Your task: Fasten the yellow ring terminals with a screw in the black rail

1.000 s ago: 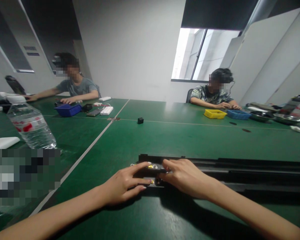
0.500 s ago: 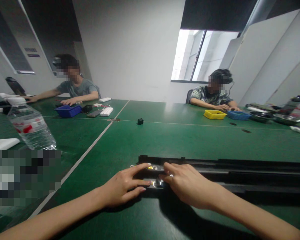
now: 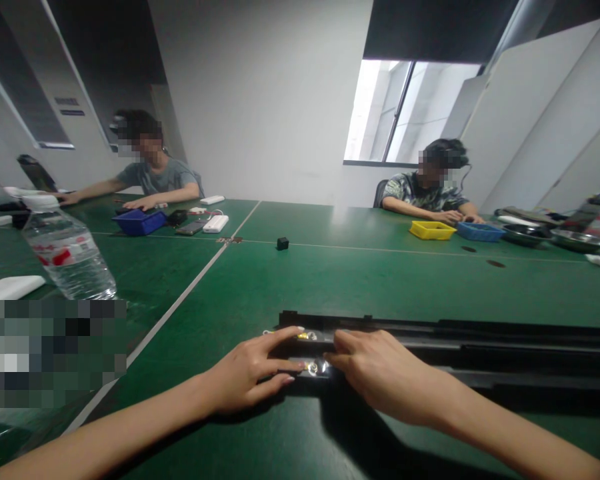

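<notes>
Two long black rails (image 3: 505, 357) lie side by side on the green table, running off to the right. Near their left ends sit small shiny metal pieces with yellow parts, a far one (image 3: 310, 337) and a near one (image 3: 313, 367). My left hand (image 3: 253, 370) rests with fingers spread over the rail ends, its fingertips beside the yellow parts. Just right of the near metal piece, my right hand (image 3: 375, 367) is closed over the rails, thumb and fingers drawn together. What it pinches, if anything, is hidden.
A tilted water bottle (image 3: 73, 250) stands at left. Farther off are a small black block (image 3: 283, 243), a dark blue tray (image 3: 141, 222), a yellow tray (image 3: 433, 231), a light blue tray (image 3: 480, 231) and metal bowls (image 3: 580, 240). Two people sit across the table.
My right hand has drawn slightly to the right, off the near metal piece, whose round shape now shows more plainly. My left hand keeps its place on the rail ends.
</notes>
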Action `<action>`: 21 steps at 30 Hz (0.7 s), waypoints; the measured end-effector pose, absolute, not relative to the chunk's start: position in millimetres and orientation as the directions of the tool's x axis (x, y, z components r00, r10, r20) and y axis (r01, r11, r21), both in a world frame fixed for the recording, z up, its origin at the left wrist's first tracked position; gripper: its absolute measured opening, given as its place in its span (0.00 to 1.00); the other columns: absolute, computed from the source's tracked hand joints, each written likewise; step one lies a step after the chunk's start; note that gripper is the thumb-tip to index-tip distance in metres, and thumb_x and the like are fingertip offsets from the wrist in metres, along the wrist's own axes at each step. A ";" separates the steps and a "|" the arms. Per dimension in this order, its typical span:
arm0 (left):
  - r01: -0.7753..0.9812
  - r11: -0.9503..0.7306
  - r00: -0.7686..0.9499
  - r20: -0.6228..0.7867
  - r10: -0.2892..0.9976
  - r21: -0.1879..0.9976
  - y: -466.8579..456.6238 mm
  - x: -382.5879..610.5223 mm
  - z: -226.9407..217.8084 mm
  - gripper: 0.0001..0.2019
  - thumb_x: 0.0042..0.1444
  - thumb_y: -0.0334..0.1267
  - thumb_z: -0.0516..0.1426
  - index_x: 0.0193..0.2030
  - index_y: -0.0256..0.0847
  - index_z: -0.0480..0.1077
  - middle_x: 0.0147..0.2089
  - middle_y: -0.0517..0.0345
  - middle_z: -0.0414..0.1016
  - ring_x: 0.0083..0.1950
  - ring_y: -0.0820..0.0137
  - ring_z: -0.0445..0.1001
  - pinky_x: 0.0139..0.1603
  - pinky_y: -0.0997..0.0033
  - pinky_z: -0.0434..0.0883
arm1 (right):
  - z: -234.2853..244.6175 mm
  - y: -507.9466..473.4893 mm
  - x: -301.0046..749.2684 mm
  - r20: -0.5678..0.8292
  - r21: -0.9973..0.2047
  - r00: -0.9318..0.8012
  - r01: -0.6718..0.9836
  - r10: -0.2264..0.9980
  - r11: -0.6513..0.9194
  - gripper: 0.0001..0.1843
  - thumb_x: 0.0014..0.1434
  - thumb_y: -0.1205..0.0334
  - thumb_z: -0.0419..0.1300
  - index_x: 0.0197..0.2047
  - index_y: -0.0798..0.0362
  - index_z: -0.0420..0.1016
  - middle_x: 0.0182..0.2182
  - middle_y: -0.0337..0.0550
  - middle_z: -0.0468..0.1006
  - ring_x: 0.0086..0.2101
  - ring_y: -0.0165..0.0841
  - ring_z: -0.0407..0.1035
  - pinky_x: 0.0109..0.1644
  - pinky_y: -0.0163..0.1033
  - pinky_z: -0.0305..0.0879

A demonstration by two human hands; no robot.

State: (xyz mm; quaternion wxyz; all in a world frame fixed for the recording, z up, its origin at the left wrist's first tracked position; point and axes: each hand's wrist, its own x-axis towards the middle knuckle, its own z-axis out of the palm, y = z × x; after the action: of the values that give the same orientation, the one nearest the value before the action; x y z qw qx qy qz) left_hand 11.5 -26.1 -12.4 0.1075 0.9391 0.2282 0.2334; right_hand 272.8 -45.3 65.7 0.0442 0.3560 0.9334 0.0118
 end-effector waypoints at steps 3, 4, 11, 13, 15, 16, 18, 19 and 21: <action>0.383 -0.873 0.787 0.388 0.479 0.303 -25.8 11.7 -11.6 0.15 0.69 0.38 0.49 0.58 0.46 0.72 0.71 0.49 0.53 0.66 0.54 0.62 0.62 0.51 0.66 | 67.8 -45.3 272.0 -0.091 0.034 -0.740 0.666 0.666 0.745 0.14 0.58 0.73 0.53 0.42 0.53 0.77 0.34 0.45 0.72 0.29 0.32 0.65 0.27 0.37 0.44; 0.384 -0.873 0.786 0.389 0.481 0.302 -25.6 11.7 -11.7 0.15 0.69 0.38 0.49 0.58 0.46 0.72 0.71 0.49 0.53 0.67 0.54 0.62 0.62 0.51 0.65 | 68.2 -45.4 272.0 -0.098 0.030 -0.740 0.667 0.666 0.745 0.15 0.57 0.74 0.53 0.42 0.53 0.77 0.34 0.45 0.72 0.30 0.32 0.65 0.28 0.37 0.45; 0.379 -0.872 0.785 0.391 0.480 0.309 -26.0 12.0 -12.6 0.16 0.69 0.38 0.49 0.58 0.46 0.72 0.71 0.48 0.53 0.66 0.55 0.62 0.63 0.53 0.65 | 67.2 -49.7 271.6 -0.129 0.008 -0.742 0.662 0.658 0.749 0.19 0.54 0.77 0.51 0.45 0.57 0.76 0.38 0.49 0.72 0.30 0.33 0.68 0.30 0.37 0.54; 0.382 -0.871 0.786 0.389 0.481 0.308 -25.8 11.8 -13.2 0.16 0.69 0.38 0.49 0.58 0.46 0.71 0.71 0.49 0.53 0.66 0.55 0.62 0.63 0.53 0.65 | 66.6 -51.6 270.0 -0.142 0.017 -0.750 0.651 0.646 0.759 0.18 0.53 0.77 0.51 0.43 0.58 0.76 0.37 0.50 0.72 0.29 0.34 0.68 0.29 0.37 0.55; 0.379 -0.873 0.786 0.391 0.479 0.309 -25.5 11.6 -13.6 0.15 0.69 0.38 0.50 0.58 0.47 0.71 0.71 0.50 0.52 0.66 0.55 0.62 0.63 0.53 0.65 | 66.0 -53.6 267.9 -0.153 0.030 -0.756 0.640 0.636 0.768 0.16 0.54 0.76 0.51 0.42 0.59 0.76 0.36 0.52 0.72 0.29 0.35 0.68 0.29 0.38 0.56; 0.379 -0.873 0.786 0.391 0.479 0.308 -25.3 11.6 -13.7 0.15 0.69 0.38 0.50 0.58 0.47 0.71 0.71 0.50 0.52 0.66 0.55 0.62 0.63 0.53 0.65 | 65.7 -54.8 266.9 -0.152 0.035 -0.757 0.638 0.635 0.769 0.15 0.54 0.76 0.51 0.41 0.60 0.76 0.36 0.52 0.72 0.29 0.36 0.68 0.28 0.38 0.56; 0.382 -0.872 0.788 0.384 0.481 0.307 -25.3 11.7 -13.8 0.15 0.69 0.38 0.50 0.58 0.46 0.71 0.71 0.50 0.52 0.66 0.55 0.62 0.62 0.52 0.65 | 64.9 -57.2 265.2 -0.140 0.044 -0.760 0.636 0.635 0.771 0.14 0.55 0.76 0.50 0.40 0.60 0.76 0.35 0.52 0.72 0.30 0.37 0.68 0.28 0.38 0.56; 0.386 -0.870 0.788 0.380 0.484 0.307 -25.3 11.8 -13.9 0.15 0.69 0.38 0.50 0.58 0.46 0.72 0.71 0.49 0.52 0.66 0.55 0.62 0.62 0.52 0.65 | 64.4 -58.4 264.6 -0.131 0.049 -0.763 0.633 0.634 0.772 0.14 0.55 0.76 0.50 0.39 0.61 0.76 0.35 0.53 0.72 0.30 0.37 0.68 0.28 0.38 0.55; 0.387 -0.869 0.787 0.380 0.486 0.310 -25.3 12.0 -14.3 0.15 0.69 0.38 0.50 0.58 0.46 0.72 0.71 0.49 0.52 0.66 0.55 0.62 0.63 0.52 0.65 | 63.4 -60.3 263.9 -0.120 0.061 -0.774 0.620 0.622 0.782 0.15 0.56 0.75 0.50 0.41 0.62 0.75 0.34 0.53 0.72 0.29 0.36 0.66 0.27 0.39 0.54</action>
State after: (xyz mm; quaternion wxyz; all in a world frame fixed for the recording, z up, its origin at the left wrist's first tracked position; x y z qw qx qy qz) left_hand 12.0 -25.3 -14.3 0.1085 0.9390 0.2323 0.2294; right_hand 263.9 -60.3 63.4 0.0667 0.3297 0.9417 0.0092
